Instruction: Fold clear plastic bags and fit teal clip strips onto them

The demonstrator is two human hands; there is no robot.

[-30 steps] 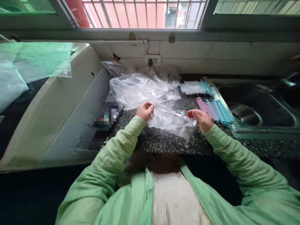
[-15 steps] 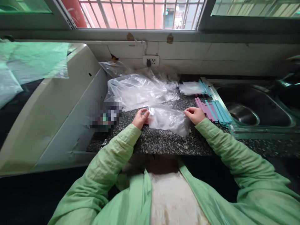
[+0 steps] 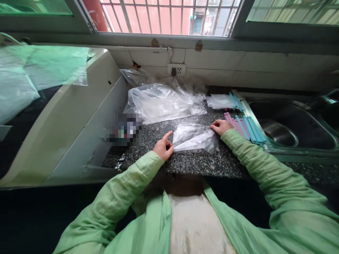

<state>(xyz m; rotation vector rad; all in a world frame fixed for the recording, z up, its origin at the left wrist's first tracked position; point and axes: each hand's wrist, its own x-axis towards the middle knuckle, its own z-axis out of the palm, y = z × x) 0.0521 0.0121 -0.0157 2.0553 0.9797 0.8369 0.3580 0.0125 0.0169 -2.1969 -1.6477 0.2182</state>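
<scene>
Clear plastic bag (image 3: 194, 138) on the tabletop, pinched at one corner

Head view. Speckled dark stone tabletop (image 3: 152, 135) under a barred window (image 3: 169, 17). The clear plastic bag lies near the front edge, between the two hands, wrinkled, its film partly see-through.

Right hand (image 3: 221, 127): thumb and fingertips brought together on the bag's upper right corner, a thin fold of film between them. Left hand (image 3: 163, 147): at the bag's left edge, thumb and forefinger spread well apart, other fingers curled in; nothing gripped. Cannot tell whether its fingertips touch the film. Both wrists in green sleeves (image 3: 137, 173).

Just beyond the right hand, to its right: flat plastic strips in a row, purple strips (image 3: 237, 126) nearest the hand, blue strips (image 3: 254, 129) mostly farther right, one blue among the purple. Behind these, a small stack of flat bags (image 3: 218, 101), more blue strips at its right end.

Back of tabletop, left of centre: large heap of clear plastic sheeting (image 3: 165, 102), crumpled. Left of the bag, a pixelated item (image 3: 126, 128), identity hidden, near a cream casing (image 3: 82, 95). Green-tinted film (image 3: 55, 65) lies over the casing's top.

Far right: sink (image 3: 315, 118) with a metal bowl (image 3: 280, 132) inside. Wall socket (image 3: 180, 69) behind the heap, black plug (image 3: 173, 72) in it.
</scene>
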